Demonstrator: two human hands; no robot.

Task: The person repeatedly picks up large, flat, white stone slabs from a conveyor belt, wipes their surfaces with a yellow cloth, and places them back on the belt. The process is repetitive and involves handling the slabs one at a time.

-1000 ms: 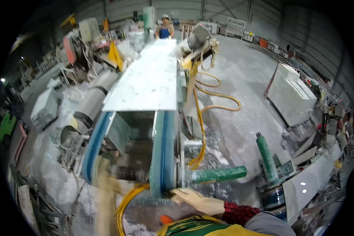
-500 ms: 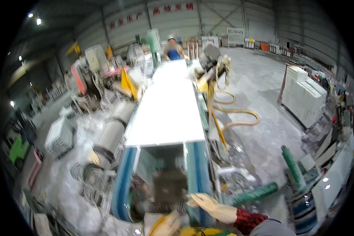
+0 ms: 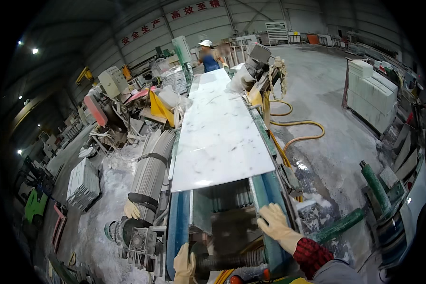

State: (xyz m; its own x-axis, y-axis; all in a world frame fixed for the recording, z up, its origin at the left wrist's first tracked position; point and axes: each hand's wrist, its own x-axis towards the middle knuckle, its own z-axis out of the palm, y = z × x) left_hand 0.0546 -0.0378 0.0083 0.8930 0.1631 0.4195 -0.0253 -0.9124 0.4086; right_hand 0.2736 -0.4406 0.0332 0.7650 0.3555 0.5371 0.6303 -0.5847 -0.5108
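A long, flat white slab, polished stone by its look, lies in the middle of the frame on a conveyor, its surface glossy and flecked with scattered grey marks, its edges straight and its corners square. Its long axis runs from lower centre to upper centre, nearly upright in the frame; the broad end faces the lower edge, slanting a little higher toward the right, and the sides draw together toward the far end, where a person in a blue apron and white headgear stands. Below the slab's near end show two smooth blue belts, the left belt and the right belt, with a dark, ribbed roller between them at the bottom. The right hand, in a cream glove with a red-and-black checked cuff, lies flat over the right belt at lower right of centre, fingers stretched out and slightly spread, holding nothing. The left hand, in a matching glove, is at the bottom centre beside the left belt's lower end, half open, fingers upward and thumb apart, with nothing visible in it; whether it touches the belt I cannot tell. At lower right lies a rough green cylinder; a yellow hose curls above it.
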